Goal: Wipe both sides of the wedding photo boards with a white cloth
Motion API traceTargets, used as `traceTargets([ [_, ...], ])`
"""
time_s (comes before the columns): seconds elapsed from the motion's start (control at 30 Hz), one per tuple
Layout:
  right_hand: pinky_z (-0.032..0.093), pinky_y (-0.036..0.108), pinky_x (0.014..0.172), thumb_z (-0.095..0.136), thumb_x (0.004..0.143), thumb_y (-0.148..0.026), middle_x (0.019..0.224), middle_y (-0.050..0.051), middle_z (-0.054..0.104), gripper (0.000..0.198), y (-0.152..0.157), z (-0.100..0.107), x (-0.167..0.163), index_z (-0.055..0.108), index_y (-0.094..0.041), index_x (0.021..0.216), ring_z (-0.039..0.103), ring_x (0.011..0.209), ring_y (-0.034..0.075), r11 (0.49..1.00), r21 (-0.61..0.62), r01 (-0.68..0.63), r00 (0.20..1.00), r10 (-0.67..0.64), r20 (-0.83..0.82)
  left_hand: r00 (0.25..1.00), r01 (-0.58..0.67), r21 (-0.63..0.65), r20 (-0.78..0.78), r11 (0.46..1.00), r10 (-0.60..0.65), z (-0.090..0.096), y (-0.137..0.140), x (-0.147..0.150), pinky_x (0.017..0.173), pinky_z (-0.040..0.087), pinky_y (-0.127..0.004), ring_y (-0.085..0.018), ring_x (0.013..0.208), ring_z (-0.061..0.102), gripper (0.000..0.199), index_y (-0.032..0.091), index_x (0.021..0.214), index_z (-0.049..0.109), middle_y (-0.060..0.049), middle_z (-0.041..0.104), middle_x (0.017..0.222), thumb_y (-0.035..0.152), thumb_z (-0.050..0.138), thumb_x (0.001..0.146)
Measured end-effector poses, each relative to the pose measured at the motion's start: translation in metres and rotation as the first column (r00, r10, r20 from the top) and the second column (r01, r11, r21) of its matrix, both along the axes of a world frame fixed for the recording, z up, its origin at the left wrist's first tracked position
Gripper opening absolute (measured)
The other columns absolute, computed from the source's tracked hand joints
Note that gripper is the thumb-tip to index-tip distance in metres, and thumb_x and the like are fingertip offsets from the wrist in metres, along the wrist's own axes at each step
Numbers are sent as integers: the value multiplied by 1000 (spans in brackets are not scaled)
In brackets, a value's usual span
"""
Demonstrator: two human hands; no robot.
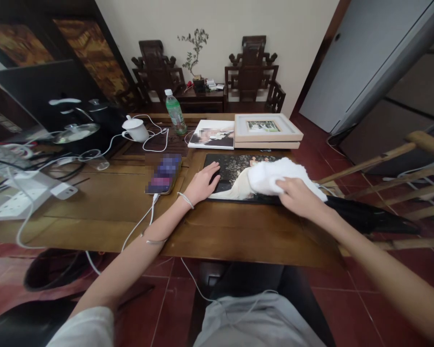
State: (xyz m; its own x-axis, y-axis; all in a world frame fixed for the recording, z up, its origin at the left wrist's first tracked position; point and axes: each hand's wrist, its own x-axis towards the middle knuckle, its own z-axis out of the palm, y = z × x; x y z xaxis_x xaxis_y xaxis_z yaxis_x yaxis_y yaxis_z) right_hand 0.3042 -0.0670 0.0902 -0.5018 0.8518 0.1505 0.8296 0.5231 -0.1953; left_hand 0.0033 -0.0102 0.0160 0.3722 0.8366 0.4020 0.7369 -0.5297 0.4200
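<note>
A dark photo print (227, 168), with a pale dress trailing across it, lies flat on the wooden table near its right end. My left hand (203, 183) rests on the print's left edge, fingers stretched out and thumb apart. A fluffy white towel (287, 173) is bunched in my right hand (297, 195), which presses it over the right part of the print. The towel hides that part of the picture. Left of my left hand lies a phone (164, 173) with a white cable plugged in.
Behind the print are a white-edged photo panel (213, 134) and stacked wooden picture frames (267, 130). A green-labelled bottle (175, 112), a lidded white cup (135, 129) and a clear cup (96, 160) stand leftward. Cables and a power strip (21, 195) crowd the left end.
</note>
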Motion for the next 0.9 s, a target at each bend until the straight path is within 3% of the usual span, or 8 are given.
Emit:
traceTargets([
  [0.17, 34, 33, 67, 43, 66, -8, 64, 5, 54, 18, 75, 2, 3, 38, -24, 60, 50, 68, 21, 996, 58, 62, 998, -61, -16, 1000, 8, -3, 13, 1000, -8, -1, 1, -3, 118, 36, -47, -27, 139, 47, 44, 10, 130, 60, -17, 54, 145, 33, 43, 97],
  [0.3, 34, 33, 69, 43, 68, -7, 67, 7, 55, 18, 98, 2, 8, 39, -24, 61, 50, 71, 22, 995, 71, 66, 998, -65, -16, 999, 16, -14, 32, 1000, -15, -1, 0, -3, 119, 36, -47, -27, 140, 46, 43, 11, 130, 60, -16, 54, 145, 34, 44, 97],
  [0.43, 37, 34, 70, 42, 70, -5, 68, 7, 56, 18, 73, 1, 9, 46, -22, 64, 52, 72, 23, 998, 53, 28, 999, -30, 35, 999, 18, -19, 42, 1000, -17, 0, -1, -3, 119, 35, -48, -27, 140, 46, 42, 13, 131, 59, -14, 54, 145, 34, 44, 97],
  [0.57, 43, 39, 74, 43, 70, -1, 75, 11, 62, 23, 9, -3, 7, 50, -23, 67, 58, 76, 26, 1000, 4, -10, 999, 10, 39, 1000, 8, -16, 26, 1000, -8, 0, -2, -2, 119, 35, -47, -27, 140, 45, 43, 10, 131, 59, -17, 54, 145, 33, 43, 97],
  [0.73, 46, 47, 90, 44, 65, 2, 93, 12, 70, 28, -60, -5, 5, 46, -26, 68, 65, 90, 31, 991, -31, -129, 991, 130, 20, 1000, 5, -19, 11, 1000, -5, 0, -1, -1, 118, 36, -49, -27, 141, 45, 43, 11, 131, 59, -17, 53, 146, 33, 42, 97],
  [0.8, 47, 45, 84, 44, 66, 1, 85, 11, 68, 28, -64, -4, 5, 42, -27, 67, 64, 84, 30, 992, -41, -121, 992, 122, 26, 1000, 2, -17, 11, 1000, -2, -1, 0, -1, 118, 37, -49, -27, 140, 46, 42, 12, 131, 59, -16, 54, 145, 33, 43, 97],
  [0.9, 44, 40, 67, 44, 68, -5, 67, 8, 59, 26, -40, 1, 5, 33, -28, 63, 57, 67, 26, 998, -48, -35, 999, 37, 37, 1000, 5, -8, 16, 1000, -5, -2, 0, -2, 118, 37, -48, -27, 140, 46, 42, 12, 130, 59, -15, 54, 145, 33, 43, 97],
])
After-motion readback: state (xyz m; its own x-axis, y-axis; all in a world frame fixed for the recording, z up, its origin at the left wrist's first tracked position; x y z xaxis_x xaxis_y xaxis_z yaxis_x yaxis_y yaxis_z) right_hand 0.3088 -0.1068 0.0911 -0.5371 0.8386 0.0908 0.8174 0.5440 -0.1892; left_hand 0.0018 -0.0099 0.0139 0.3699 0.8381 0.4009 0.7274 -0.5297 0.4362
